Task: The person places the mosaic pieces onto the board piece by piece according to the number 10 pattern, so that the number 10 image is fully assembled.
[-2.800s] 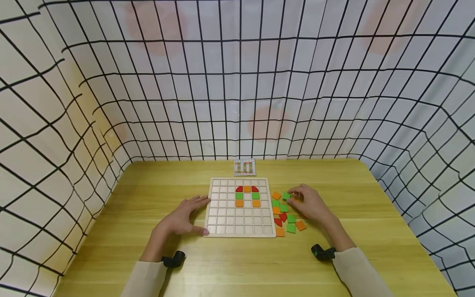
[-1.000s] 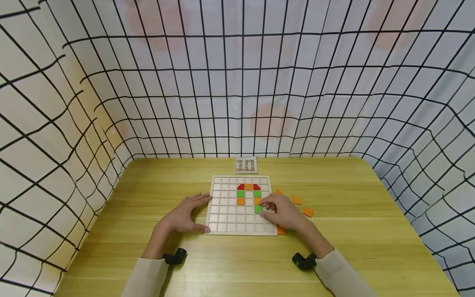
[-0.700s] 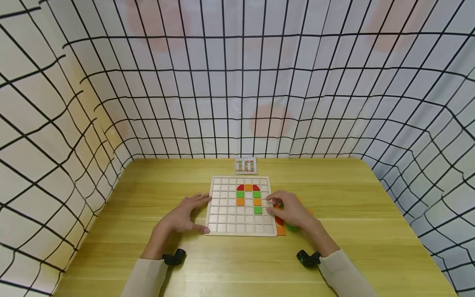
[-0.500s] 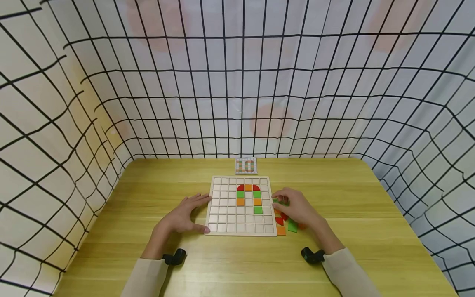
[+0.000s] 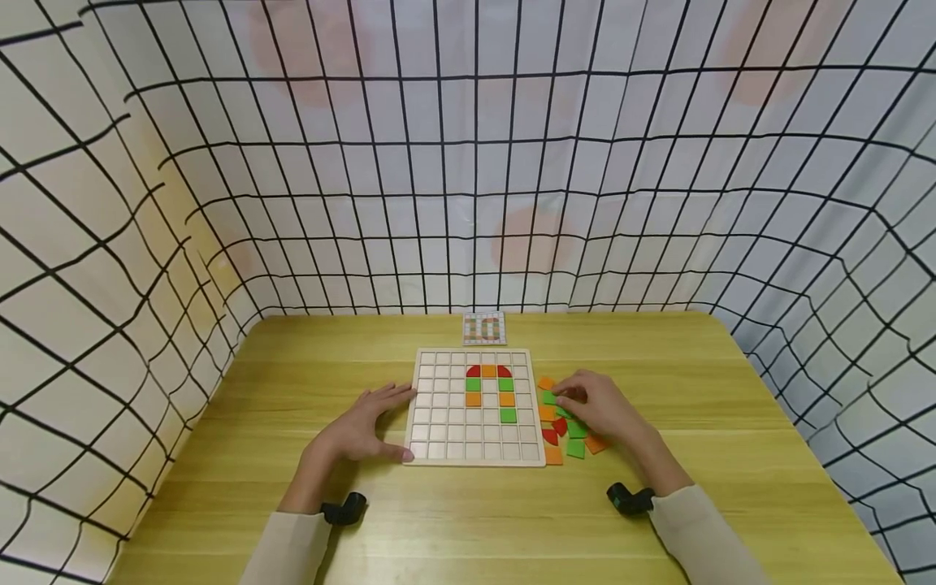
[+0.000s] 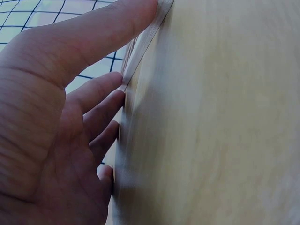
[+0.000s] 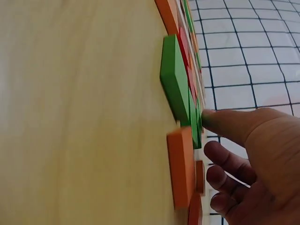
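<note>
Left hand (image 5: 366, 424), fingers spread, gripping nothing, is touching the left edge of the board (image 5: 453, 443), likely steadying it; right hand (image 5: 601, 402) is hovering at a green tile (image 5: 548, 398), pinching or not unclear, loose tiles (image 5: 576, 448) lying handily along the right edge.

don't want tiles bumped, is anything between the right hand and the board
Yes: a loose green tile lies between the right hand and the right edge of the board. Nothing taller is visible there.
</note>
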`<state>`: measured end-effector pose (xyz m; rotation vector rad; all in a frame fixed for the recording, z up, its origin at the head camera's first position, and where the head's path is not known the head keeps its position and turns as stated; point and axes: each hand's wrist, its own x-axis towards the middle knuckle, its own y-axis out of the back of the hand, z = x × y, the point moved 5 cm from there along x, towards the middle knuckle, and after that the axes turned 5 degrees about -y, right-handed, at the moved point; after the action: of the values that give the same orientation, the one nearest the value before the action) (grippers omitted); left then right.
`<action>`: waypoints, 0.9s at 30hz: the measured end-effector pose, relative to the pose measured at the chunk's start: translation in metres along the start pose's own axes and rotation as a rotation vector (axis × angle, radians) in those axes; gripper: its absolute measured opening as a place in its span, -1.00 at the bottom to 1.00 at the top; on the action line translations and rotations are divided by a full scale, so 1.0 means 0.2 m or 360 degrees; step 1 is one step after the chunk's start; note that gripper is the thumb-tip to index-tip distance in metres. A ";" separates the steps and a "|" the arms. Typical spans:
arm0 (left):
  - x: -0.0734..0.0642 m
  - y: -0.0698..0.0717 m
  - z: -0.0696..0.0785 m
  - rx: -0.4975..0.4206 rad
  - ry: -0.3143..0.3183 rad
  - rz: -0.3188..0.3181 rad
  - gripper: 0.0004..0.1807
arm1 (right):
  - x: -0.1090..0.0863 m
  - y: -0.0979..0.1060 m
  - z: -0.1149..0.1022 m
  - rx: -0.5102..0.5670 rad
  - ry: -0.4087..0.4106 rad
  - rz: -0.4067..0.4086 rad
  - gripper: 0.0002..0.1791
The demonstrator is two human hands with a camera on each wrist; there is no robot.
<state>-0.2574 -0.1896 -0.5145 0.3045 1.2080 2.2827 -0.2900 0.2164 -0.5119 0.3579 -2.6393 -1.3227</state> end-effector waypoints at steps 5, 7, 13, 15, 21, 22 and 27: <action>0.00 0.00 -0.01 -0.0005 0.0003 -0.0004 0.18 | 0.00 0.03 0.04 -0.0034 -0.0021 0.0057 -0.82; 0.00 0.00 -0.01 -0.0004 0.0001 -0.0005 0.17 | 0.00 0.04 0.06 -0.0043 -0.0034 0.0076 -0.83; 0.00 0.00 -0.01 0.0003 0.0003 -0.0005 0.18 | 0.02 0.05 0.08 -0.0045 -0.0041 0.0079 -0.77; 0.00 0.00 0.00 0.0003 0.0002 -0.0001 0.17 | 0.03 0.05 0.08 -0.0048 -0.0035 0.0059 -0.72; 0.00 0.00 0.00 -0.0006 0.0011 -0.0004 0.17 | 0.05 0.04 0.07 -0.0078 -0.0048 0.0031 -0.69; 0.00 0.00 0.00 -0.0012 0.0014 -0.0005 0.17 | 0.05 0.04 0.07 -0.0076 -0.0059 0.0033 -0.68; -0.01 0.00 0.00 -0.0019 0.0009 -0.0002 0.16 | 0.06 0.03 0.08 -0.0049 -0.0095 0.0028 -0.62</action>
<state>-0.2563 -0.1899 -0.5135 0.2932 1.1963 2.2905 -0.3059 0.2295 -0.5153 0.2946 -2.6610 -1.3879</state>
